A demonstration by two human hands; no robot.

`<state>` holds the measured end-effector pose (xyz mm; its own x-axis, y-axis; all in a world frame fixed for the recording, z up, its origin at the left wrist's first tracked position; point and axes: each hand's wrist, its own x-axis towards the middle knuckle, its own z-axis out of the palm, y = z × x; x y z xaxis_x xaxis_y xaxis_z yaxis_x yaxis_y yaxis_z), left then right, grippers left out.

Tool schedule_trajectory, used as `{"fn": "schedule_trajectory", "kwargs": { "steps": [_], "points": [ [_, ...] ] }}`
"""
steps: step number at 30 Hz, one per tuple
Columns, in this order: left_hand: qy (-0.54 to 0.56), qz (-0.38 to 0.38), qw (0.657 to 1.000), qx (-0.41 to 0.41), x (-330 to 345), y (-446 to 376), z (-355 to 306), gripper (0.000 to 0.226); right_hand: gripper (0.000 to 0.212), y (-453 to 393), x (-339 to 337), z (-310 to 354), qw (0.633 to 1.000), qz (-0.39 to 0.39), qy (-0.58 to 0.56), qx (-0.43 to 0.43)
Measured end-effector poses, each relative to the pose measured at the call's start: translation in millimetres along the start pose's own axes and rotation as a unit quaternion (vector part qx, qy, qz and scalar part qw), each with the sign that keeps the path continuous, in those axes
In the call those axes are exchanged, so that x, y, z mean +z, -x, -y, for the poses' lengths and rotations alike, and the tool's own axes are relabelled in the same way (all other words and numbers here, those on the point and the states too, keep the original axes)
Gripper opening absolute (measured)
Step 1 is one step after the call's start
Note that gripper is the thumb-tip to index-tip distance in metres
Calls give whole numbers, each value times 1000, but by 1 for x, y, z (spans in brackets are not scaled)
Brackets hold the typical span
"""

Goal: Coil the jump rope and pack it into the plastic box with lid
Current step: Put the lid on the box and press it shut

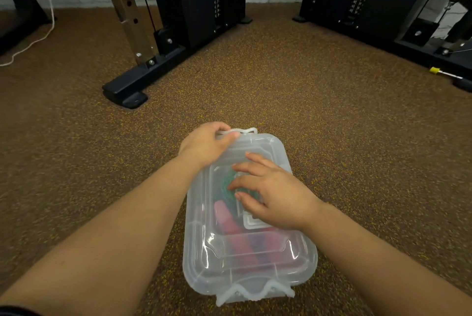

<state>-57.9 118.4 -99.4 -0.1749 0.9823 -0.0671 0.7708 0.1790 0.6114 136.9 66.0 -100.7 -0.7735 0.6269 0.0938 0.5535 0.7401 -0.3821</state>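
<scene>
A translucent plastic box (201, 259) lies on the floor in front of me, with its lid (255, 262) set on top. Through the lid I see the jump rope (231, 223): a green coil near the far end and red handles toward the near end. My left hand (208, 143) curls its fingers round the far latch (246, 131) at the box's far end. My right hand (270, 191) lies flat on the lid with straight, spread fingers, pressing on its middle. A near latch (252, 294) sticks out at the front end.
The floor is brown speckled rubber (332, 116). A black machine base (132, 85) with a chrome upright stands at far left, another black frame (383, 21) at far right. A white cord (33, 42) trails at left. A yellow-tipped pin (434, 70) lies at right.
</scene>
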Motion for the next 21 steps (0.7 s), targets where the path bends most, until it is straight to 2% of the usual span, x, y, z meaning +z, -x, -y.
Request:
{"fn": "schedule_trajectory", "kwargs": {
  "steps": [2, 4, 11, 16, 21],
  "points": [
    [-40, 28, 999, 18, -1, 0, 0, 57, 34, 0, 1, 0, 1000, -5, 4, 2],
    [-40, 35, 998, 17, -2, -1, 1, 63, 34, 0, 2, 1, 1000, -8, 4, 3],
    [18, -1, 1000, 26, 1, 2, -1, 51, 33, 0, 2, 0, 1000, -13, 3, -6],
    [-9, -37, 999, 31, 4, 9, -4, 39, 34, 0, 2, -1, 1000, -11, 3, -12],
    [-21, -45, 998, 46, 4, 16, -1, 40, 33, 0, 2, 0, 1000, -10, 17, -13]
  ]
}}
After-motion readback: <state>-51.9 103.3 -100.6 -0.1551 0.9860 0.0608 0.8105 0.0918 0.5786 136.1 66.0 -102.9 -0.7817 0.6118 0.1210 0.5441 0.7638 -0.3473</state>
